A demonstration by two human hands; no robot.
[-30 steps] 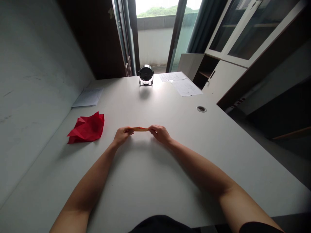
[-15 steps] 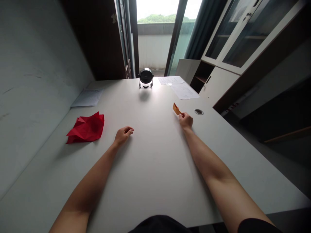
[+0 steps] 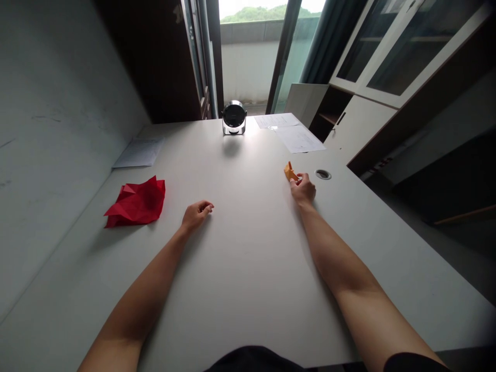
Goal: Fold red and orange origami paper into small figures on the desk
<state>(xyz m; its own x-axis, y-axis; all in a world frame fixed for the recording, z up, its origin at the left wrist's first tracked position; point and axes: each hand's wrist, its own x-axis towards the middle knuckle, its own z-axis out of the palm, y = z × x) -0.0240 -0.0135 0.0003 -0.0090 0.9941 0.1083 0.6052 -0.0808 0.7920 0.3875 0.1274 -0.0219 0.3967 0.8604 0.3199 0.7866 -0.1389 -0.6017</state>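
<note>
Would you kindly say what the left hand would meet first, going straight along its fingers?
The left hand would probably meet the orange paper at the right hand, though depth is unclear.

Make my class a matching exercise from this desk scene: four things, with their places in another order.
1. orange folded paper
2. red creased paper
3. round device on a stand
4. rimmed cable hole

A. near the far edge of the desk
B. held by the right hand
C. set into the desktop
D. between the wall and the left hand

Pairs: 1-B, 2-D, 3-A, 4-C
</note>
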